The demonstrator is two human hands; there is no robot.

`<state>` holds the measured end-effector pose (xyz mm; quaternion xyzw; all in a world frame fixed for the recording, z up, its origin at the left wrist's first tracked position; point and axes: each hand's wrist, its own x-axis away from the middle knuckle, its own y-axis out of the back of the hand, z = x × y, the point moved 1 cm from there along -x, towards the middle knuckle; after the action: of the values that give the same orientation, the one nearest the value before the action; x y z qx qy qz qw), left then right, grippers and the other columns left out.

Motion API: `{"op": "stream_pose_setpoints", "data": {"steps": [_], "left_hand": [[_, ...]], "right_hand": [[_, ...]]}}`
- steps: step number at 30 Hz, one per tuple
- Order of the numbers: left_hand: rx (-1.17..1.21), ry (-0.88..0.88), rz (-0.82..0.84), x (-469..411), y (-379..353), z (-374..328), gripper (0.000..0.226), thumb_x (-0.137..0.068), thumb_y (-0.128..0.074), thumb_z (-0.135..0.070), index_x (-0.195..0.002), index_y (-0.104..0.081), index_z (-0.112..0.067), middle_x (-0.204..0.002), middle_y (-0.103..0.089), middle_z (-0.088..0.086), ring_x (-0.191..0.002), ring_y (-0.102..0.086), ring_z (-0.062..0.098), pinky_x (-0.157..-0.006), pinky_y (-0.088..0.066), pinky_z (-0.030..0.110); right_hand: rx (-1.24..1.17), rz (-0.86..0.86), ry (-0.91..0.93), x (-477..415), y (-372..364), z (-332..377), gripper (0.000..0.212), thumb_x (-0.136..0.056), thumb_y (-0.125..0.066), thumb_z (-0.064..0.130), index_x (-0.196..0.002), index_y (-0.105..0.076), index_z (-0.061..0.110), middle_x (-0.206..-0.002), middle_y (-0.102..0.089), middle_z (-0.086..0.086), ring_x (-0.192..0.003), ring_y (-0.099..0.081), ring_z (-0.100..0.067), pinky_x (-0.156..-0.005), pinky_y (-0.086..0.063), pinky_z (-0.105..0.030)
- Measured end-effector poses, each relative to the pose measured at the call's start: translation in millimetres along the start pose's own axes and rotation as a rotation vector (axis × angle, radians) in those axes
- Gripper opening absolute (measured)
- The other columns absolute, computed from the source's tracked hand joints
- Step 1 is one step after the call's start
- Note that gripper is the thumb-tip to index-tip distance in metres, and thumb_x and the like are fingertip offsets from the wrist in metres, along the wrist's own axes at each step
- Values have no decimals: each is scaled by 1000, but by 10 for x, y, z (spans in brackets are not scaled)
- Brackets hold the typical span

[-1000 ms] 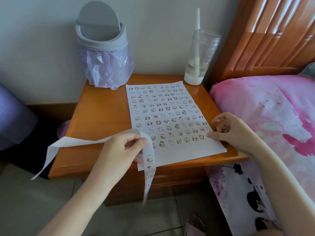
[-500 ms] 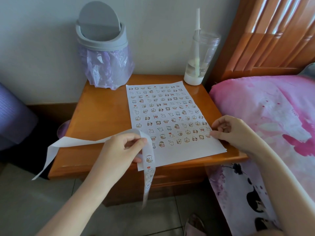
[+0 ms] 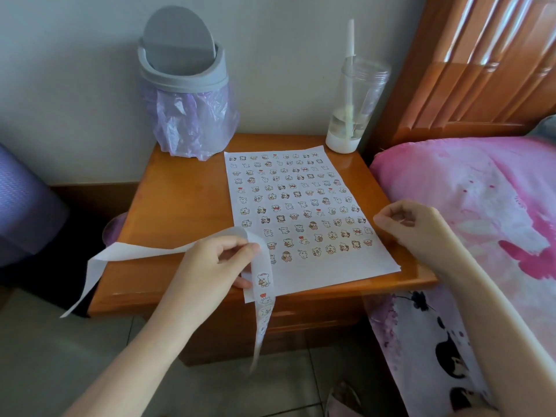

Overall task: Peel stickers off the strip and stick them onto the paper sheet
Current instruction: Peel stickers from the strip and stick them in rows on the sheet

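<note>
Since a second ago the right hand [image 3: 412,227] has been drawn back a little from the right edge of the paper sheet [image 3: 331,272], where its fingertips had been pressed down. Its fingers are now curled in, and nothing can be seen between them. A sticker is judged to have just been placed, so another is due to be peeled. Nearest, the strip [image 3: 263,281] is pinched by the left hand [image 3: 216,263] at the front edge of the table [image 3: 180,200], unmoved, its sticker-bearing tail hanging toward the floor. Beyond, the sheet lies flat, nearly filled with sticker rows. Farthest, a lidded bin [image 3: 183,85] and a clear cup [image 3: 355,106] are stood by the wall.
</note>
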<state>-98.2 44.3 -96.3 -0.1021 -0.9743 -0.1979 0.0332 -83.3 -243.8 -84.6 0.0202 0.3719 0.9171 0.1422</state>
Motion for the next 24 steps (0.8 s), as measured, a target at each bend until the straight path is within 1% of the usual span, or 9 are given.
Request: {"op": "stream_pose_setpoints", "data": {"steps": [2,4,6,8,10,12,15,18,24], "left_hand": [[102,17,-5,8,42,-32,12,-90,-57,-26,-86,-68,-29,-83,-68,-24,-68,-71,5,-61,-60,24],[212,33,1,27,88,-77,13,-90,-57,-22,-85,-68,-28,-75,-71,-24,-69,-70,0,-54,-57,19],[273,40,12,52,124,-118,12,-89,-58,-22,-89,-69,-25,-78,-72,-23,-73,-70,1,-54,-56,17],[311,51,12,75,150,-141,14,-89,-57,-21,-92,-71,-21,-85,-75,-14,-78,-72,6,-57,-58,21],[351,58,-11,91,178,-143,15,-88,-57,-21,-94,-71,-19,-88,-75,-8,-80,-72,11,-59,-59,23],[334,44,-43,94,203,-137,17,-87,-58,-24,-97,-71,-20,-90,-75,-8,-80,-72,10,-63,-60,26],[325,20,-53,114,200,-146,20,-86,-57,-28,-100,-70,-21,-93,-75,-10,-80,-72,8,-64,-60,27],[332,14,-26,143,178,-169,30,-80,-58,-35,-106,-68,-21,-95,-74,-7,-82,-72,12,-67,-61,33],[343,61,66,159,204,-219,36,-77,-53,-46,-97,-69,-21,-81,-75,2,-76,-73,17,-66,-61,29]], "right_hand": [[-64,-129,70,63,-17,154,8,-88,-62,21,-92,-63,15,-82,-62,4,-68,-53,-5,-57,-41,-10],[-178,-114,162,170,-91,362,4,-89,-60,21,-88,-63,19,-74,-61,7,-60,-52,-1,-53,-42,-9],[-245,13,263,316,-229,571,5,-89,-58,23,-87,-62,25,-74,-64,9,-63,-56,-1,-57,-46,-14],[-255,172,341,501,-399,757,9,-88,-58,29,-94,-63,25,-82,-67,12,-75,-62,-3,-66,-51,-18],[-252,295,387,685,-548,888,19,-84,-60,34,-99,-64,23,-87,-68,13,-83,-63,-3,-72,-50,-15],[-271,348,419,807,-649,957,19,-83,-64,32,-100,-65,24,-87,-68,12,-85,-63,-2,-74,-48,-11],[-309,314,422,846,-698,971,13,-84,-67,20,-97,-66,23,-86,-70,11,-84,-64,-1,-74,-50,-12],[-357,291,377,823,-712,951,11,-83,-68,18,-94,-69,22,-86,-70,13,-83,-65,-3,-72,-53,-16],[-391,264,358,846,-733,950,16,-84,-66,15,-94,-70,27,-88,-69,17,-84,-65,-5,-71,-55,-18]]}}
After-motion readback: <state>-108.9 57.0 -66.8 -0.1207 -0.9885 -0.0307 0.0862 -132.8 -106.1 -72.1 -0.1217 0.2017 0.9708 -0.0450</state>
